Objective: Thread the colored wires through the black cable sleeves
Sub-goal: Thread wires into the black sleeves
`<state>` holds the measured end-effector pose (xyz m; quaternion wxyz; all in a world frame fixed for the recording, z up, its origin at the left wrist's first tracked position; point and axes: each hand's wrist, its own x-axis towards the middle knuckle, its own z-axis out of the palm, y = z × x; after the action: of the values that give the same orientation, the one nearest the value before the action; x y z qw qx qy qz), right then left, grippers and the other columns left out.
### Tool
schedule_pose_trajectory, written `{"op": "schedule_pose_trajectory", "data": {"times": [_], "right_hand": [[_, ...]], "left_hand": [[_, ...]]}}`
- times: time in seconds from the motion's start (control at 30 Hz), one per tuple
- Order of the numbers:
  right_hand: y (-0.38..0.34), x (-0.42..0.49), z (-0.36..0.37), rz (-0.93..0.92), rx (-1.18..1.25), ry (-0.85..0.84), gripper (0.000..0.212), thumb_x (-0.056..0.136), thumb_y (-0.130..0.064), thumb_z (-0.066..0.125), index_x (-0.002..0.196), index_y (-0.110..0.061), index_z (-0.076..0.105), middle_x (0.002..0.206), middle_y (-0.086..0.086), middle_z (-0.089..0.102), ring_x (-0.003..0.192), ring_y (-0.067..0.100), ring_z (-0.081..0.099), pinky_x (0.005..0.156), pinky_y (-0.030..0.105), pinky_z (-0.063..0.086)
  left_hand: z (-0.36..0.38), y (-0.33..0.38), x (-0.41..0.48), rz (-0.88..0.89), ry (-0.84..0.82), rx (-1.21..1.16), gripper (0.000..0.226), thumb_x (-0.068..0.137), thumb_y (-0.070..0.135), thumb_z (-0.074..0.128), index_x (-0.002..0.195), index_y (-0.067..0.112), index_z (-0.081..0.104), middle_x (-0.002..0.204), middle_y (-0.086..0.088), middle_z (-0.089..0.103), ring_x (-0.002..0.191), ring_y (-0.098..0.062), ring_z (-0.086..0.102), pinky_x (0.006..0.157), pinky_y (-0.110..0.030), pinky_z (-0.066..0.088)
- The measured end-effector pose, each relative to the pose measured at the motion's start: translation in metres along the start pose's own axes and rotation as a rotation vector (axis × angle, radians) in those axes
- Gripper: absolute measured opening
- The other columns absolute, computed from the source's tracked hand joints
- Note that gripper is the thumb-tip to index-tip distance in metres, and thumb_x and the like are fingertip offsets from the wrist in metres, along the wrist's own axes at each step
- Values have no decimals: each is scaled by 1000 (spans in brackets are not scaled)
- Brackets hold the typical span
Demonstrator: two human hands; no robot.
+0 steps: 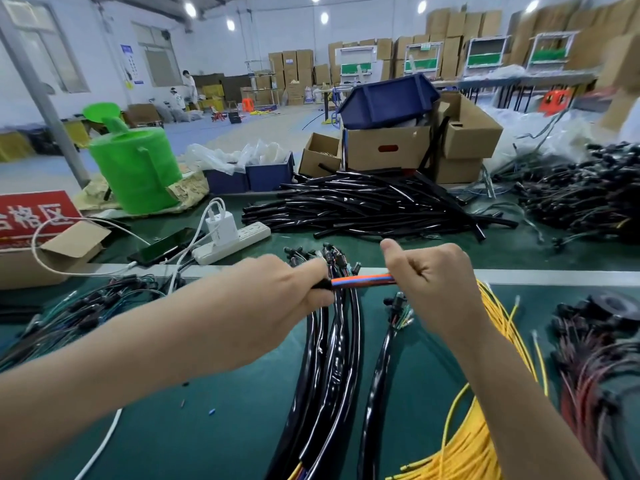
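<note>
My left hand (277,292) grips the end of a black cable sleeve (322,284) over the green table. A bundle of orange, blue and red wires (363,281) runs out of that sleeve end to my right hand (429,275), which is closed around the bundle with its thumb up. Below my hands lie several sleeved harnesses (332,358) with connectors at their far ends. A heap of empty black sleeves (367,206) lies farther back on the table.
Yellow wires (485,427) fan out at the lower right, red-and-black harnesses (588,362) beside them. Green-wired harnesses (79,306) lie at the left. A power strip (232,242), phone (162,251), cardboard boxes (388,147) and a green roll (135,168) stand behind.
</note>
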<state>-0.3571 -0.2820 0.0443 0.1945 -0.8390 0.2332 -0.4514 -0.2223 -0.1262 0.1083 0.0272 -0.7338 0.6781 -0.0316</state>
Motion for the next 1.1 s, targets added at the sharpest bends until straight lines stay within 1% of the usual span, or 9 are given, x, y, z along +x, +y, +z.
{"op": "schedule_pose_trajectory", "data": {"times": [0.07,0.17,0.27,0.37,0.5,0.63,0.83,1.0,1.1], "right_hand": [[-14,0,-1,-73,-90,-60,58,89,-48,36,43,-19,14,36,-2,14,40,20,23,45,22,17],[-35,-2,7,-128,-129,-136,58,89,-48,28,39,-23,14,34,-5,15,38,15,22,50,28,20],[-42,-4,7,-52,28,-210,66,86,-59,18,37,-18,33,34,-1,30,37,17,32,49,24,18],[-43,-1,1,-10,33,-232,61,80,-72,8,47,-43,50,42,-10,44,41,13,37,49,25,19],[-30,3,-3,52,-112,-314,76,74,-85,5,54,-21,41,42,-3,35,45,15,37,49,31,26],[-18,3,-12,172,-228,-344,72,72,-79,5,53,-16,34,45,-2,37,48,19,40,49,31,30],[-21,5,-6,123,-327,-416,32,96,-53,29,80,-26,37,54,-4,48,61,24,52,55,34,34],[-39,3,-1,3,-287,-449,31,94,-57,22,87,-29,33,58,-6,44,63,24,47,56,34,31],[-50,-2,3,-34,-220,-482,41,90,-62,12,87,-28,34,54,-6,42,57,20,46,58,33,32]], "left_hand": [[7,4,3,42,-28,24,23,91,52,15,84,31,21,74,0,50,68,-25,52,69,-43,45],[17,8,12,114,94,-88,28,98,38,28,108,17,43,77,-6,60,67,-28,56,63,-41,44],[17,10,14,117,111,-180,41,94,43,23,120,17,44,84,-9,62,72,-31,57,68,-43,46],[15,6,14,97,171,-177,50,91,50,17,113,16,45,66,-1,50,60,-25,49,62,-40,41],[14,-4,13,8,184,-206,30,95,44,27,89,18,41,58,-1,43,53,-25,44,54,-37,35],[20,-5,14,-34,150,-201,23,97,42,29,84,23,34,61,-2,46,56,-27,46,57,-34,34],[35,-2,18,-51,-43,-249,26,98,41,30,85,20,37,69,-7,51,57,-26,46,62,-42,43],[36,2,20,0,-33,-385,24,97,39,33,87,19,43,60,-1,44,47,-12,36,46,-20,32],[32,4,19,23,-46,-370,20,97,37,33,94,22,46,65,-4,49,54,-13,43,52,-20,37]]}}
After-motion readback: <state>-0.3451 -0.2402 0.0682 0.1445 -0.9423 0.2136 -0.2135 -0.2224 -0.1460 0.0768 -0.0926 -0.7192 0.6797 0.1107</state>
